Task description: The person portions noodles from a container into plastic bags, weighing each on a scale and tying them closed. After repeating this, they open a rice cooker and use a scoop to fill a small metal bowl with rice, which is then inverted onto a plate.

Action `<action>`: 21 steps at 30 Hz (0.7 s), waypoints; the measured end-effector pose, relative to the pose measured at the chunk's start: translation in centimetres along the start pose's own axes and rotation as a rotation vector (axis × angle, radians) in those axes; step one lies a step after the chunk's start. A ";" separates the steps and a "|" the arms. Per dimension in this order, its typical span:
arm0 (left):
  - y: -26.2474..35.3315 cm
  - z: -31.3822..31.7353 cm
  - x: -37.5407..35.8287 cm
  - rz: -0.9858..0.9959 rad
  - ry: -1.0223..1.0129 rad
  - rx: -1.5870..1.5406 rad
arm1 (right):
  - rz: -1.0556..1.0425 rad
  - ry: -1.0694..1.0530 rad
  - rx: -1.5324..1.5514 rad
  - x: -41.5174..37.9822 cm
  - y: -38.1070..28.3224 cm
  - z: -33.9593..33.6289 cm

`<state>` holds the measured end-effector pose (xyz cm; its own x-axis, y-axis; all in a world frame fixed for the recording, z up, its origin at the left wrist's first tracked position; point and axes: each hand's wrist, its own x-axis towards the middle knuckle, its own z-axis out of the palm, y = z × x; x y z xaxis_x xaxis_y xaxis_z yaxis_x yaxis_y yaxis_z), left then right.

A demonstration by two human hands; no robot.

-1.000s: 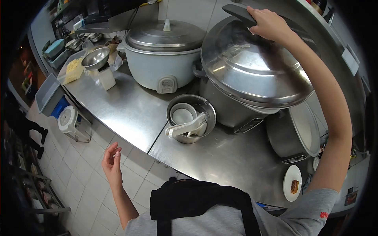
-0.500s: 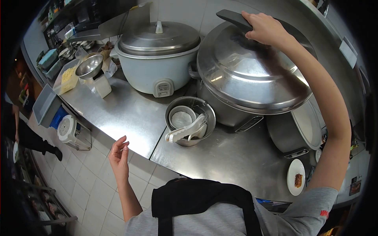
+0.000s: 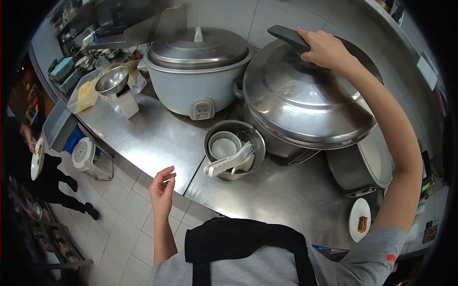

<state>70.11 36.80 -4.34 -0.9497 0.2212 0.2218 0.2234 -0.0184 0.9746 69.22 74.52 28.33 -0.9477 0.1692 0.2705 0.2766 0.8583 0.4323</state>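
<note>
One right hand [image 3: 328,49] closes fingers on the dark handle [image 3: 287,36] of the big lid [image 3: 305,97], upper right; steady, level holding is best; left hand [image 3: 162,194], lower left, has empty, loosely curled fingers.

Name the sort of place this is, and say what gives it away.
Most likely a commercial kitchen: a big lidded cooker on a stainless steel counter, a small bowl of food on a plate-laden scene aside, and a co-worker carrying a plate of food.
</note>
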 end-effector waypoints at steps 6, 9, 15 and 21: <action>0.9 1.1 0.1 0.011 -0.040 0.025 | -0.026 0.037 0.010 0.1 0.5 1.2; 1.5 1.3 0.0 0.022 -0.055 0.023 | -0.052 0.093 0.022 0.6 1.1 2.4; 2.1 1.3 -0.7 0.018 -0.060 -0.002 | 0.048 0.011 0.186 3.4 2.5 3.6; 3.7 1.6 -2.5 0.015 -0.078 -0.042 | 0.239 -0.120 0.237 9.1 5.9 8.4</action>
<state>73.67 37.77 -1.34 -0.9258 0.2960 0.2352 0.2266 -0.0632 0.9719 60.86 85.15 26.16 -0.8764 0.4226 0.2309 0.4617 0.8737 0.1532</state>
